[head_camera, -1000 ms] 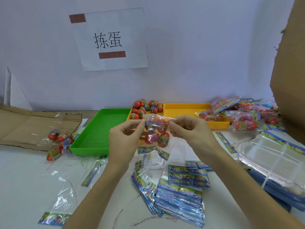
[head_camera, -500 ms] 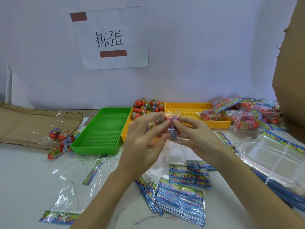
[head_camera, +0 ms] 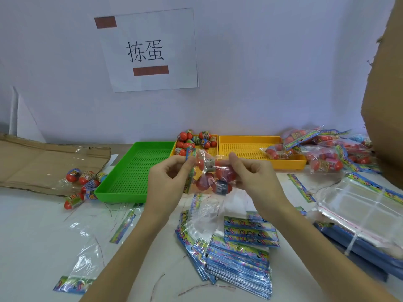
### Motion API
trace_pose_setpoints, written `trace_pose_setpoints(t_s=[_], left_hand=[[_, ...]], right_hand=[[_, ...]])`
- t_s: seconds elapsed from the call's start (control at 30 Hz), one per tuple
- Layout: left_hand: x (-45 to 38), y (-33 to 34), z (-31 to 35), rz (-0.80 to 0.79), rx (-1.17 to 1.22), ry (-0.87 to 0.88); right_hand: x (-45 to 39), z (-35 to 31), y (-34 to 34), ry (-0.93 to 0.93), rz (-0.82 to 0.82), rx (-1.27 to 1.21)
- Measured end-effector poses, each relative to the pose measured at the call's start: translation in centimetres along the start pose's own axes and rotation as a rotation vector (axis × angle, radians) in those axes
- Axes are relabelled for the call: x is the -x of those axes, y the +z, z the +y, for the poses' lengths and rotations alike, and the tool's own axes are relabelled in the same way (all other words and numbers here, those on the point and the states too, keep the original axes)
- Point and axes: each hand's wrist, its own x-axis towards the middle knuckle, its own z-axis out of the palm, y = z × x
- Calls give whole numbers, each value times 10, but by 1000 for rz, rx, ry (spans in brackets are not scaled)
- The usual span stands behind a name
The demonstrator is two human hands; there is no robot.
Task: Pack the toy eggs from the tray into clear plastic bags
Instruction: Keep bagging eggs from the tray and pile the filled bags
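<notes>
I held the filled bag (head_camera: 209, 173) sideways between both hands: left fingers (head_camera: 187, 165) pinched its header, right fingers (head_camera: 234, 159) its far end.

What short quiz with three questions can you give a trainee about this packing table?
1. True or false: both hands hold the filled bag above the table.
2. Which tray holds the loose eggs? A) green tray B) left yellow tray C) right yellow tray
3. Fill in: the pile of finished bags lies to the ____ of the yellow trays.

Key
1. True: the left hand and the right hand each pinch it.
2. B
3. right
</notes>
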Motion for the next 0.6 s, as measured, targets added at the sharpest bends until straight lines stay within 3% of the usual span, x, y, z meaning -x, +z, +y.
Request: trace_pose_setpoints(t_s=[0.17, 0.27, 0.37, 0.5, 0.6], left_hand=[[3, 4, 1, -4, 16, 67], [2, 1, -2, 106, 83, 47], [-4, -4, -4, 190, 89, 11], [-4, -7, -4, 185, 50, 15], [-5, -11, -2, 200, 12, 29]], right_hand=[[-5, -4, 0, 119, 26, -40], [-5, -5, -4, 284, -172, -113], [-1, 0, -8, 246, -386, -45], [1, 6, -3, 226, -288, -135], [-1, 1, -9, 246, -340, -154]])
